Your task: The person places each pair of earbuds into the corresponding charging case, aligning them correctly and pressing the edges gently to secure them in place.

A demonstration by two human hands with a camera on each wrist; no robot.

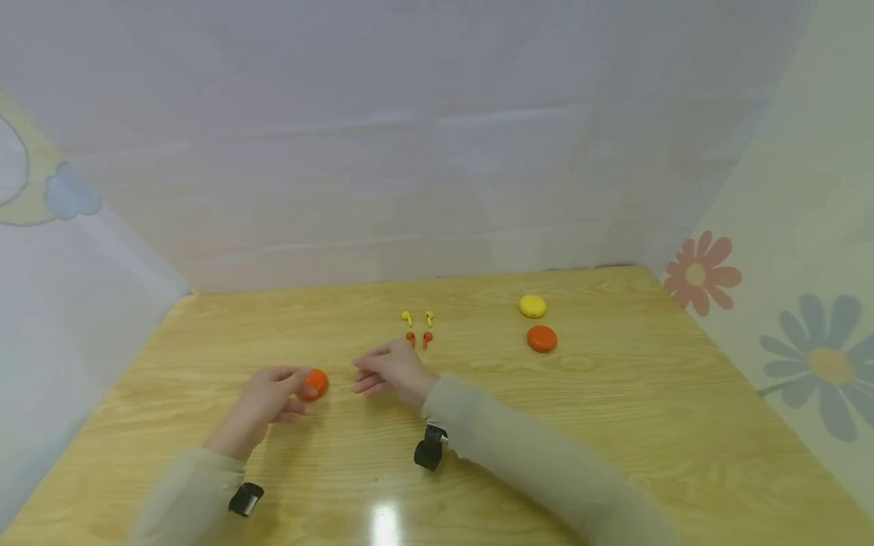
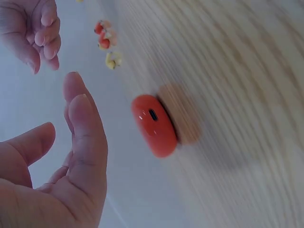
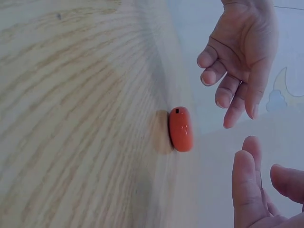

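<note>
A closed, glossy orange-red earbud case [image 1: 317, 381] lies on the wooden table [image 1: 382, 462], its small charging port visible in the left wrist view. My left hand [image 1: 262, 398] hovers beside and above this case; both wrist views show its fingers apart from it, loosely bent and holding nothing. To the right of the case, my right hand [image 1: 394, 370] is held over the table with relaxed fingers and nothing in them. Just beyond the right hand lie two orange earbuds [image 1: 427, 339], one partly hidden by that hand. Behind these are two yellow earbuds [image 1: 429, 317].
Toward the back right sit a yellow round case [image 1: 532, 306] and, in front of it, another orange-red case [image 1: 542, 339]. Pale fabric walls [image 1: 410, 174] stand along the table's back and sides. Each wrist wears a black strap device [image 1: 429, 449].
</note>
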